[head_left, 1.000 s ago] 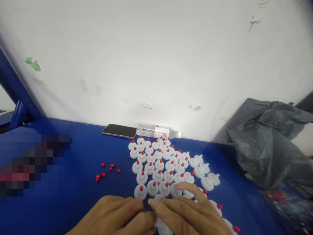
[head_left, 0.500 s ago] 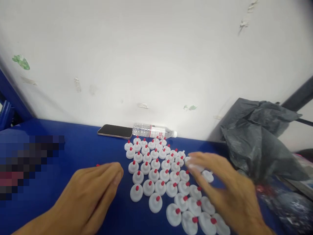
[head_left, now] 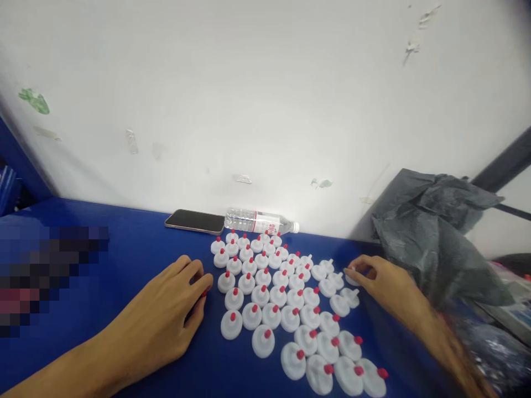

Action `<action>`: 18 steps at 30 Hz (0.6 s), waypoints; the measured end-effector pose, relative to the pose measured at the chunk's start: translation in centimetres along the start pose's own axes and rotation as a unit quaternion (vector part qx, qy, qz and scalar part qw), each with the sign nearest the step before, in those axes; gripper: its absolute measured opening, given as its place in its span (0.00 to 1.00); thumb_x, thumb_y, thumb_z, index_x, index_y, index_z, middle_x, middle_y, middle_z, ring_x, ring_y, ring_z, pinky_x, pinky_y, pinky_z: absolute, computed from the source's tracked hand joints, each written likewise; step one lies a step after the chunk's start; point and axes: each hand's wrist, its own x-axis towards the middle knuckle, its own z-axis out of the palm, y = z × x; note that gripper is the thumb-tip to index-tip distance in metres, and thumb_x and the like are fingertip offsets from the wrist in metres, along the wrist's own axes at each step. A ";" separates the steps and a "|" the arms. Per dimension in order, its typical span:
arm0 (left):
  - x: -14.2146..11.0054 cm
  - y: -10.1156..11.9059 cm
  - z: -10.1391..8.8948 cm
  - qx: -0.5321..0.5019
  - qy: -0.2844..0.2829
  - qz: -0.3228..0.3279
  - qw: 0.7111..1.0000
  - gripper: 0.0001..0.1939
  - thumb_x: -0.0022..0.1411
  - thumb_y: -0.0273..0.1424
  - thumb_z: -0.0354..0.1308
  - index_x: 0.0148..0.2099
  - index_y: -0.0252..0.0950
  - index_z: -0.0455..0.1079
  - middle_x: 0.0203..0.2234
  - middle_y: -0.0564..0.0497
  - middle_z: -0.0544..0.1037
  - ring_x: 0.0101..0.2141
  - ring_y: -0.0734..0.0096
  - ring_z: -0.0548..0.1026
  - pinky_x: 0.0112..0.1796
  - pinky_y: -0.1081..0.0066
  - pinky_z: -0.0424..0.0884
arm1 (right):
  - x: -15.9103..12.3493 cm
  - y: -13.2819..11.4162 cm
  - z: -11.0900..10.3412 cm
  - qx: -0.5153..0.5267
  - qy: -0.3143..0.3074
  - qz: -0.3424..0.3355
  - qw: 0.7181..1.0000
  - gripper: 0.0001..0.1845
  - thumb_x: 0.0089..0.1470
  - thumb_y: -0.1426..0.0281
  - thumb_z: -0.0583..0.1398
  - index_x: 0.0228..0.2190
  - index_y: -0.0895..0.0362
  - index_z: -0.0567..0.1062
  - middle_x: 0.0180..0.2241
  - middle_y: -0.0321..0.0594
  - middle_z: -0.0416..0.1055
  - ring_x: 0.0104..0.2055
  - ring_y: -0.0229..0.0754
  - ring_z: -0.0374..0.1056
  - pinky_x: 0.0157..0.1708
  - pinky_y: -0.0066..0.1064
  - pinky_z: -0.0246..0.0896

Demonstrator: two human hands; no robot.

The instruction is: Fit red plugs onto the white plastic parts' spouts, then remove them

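Observation:
My left hand (head_left: 166,309) is left of a cluster of white round nozzle lids (head_left: 261,297), its fingers curled. A bit of a small red cap (head_left: 203,293) shows at its fingertips; the rest is hidden. Most of the lids stand on their discs with red caps on their nozzles. Several lids at the right, such as this bare-nozzle lid (head_left: 340,304), have no red cap. My right hand (head_left: 381,282) is at the far right of them, thumb and forefinger pinched at the nozzle of a white lid (head_left: 352,281), partly covered by the fingers.
A phone (head_left: 194,221) and a clear water bottle (head_left: 265,222) lie along the white wall (head_left: 265,110) at the back of the blue table (head_left: 136,249). A grey plastic bag (head_left: 435,232) hangs at the right, above clear plastic packaging (head_left: 498,354).
My right hand has moved right, off the middle lids, uncovering several bare-nozzle lids. My left hand has turned, and a red cap now shows at its fingertips.

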 end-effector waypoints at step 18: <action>2.7 -1.9 0.5 0.019 0.056 -0.018 0.998 0.22 0.78 0.25 0.40 0.64 0.41 0.69 0.44 0.49 0.75 0.42 0.59 0.72 0.41 0.63 0.74 | -1.5 -3.0 -0.4 0.021 0.074 -0.060 0.995 0.18 0.64 0.52 0.56 0.29 0.45 0.80 0.29 0.34 0.84 0.32 0.51 0.81 0.32 0.41 0.71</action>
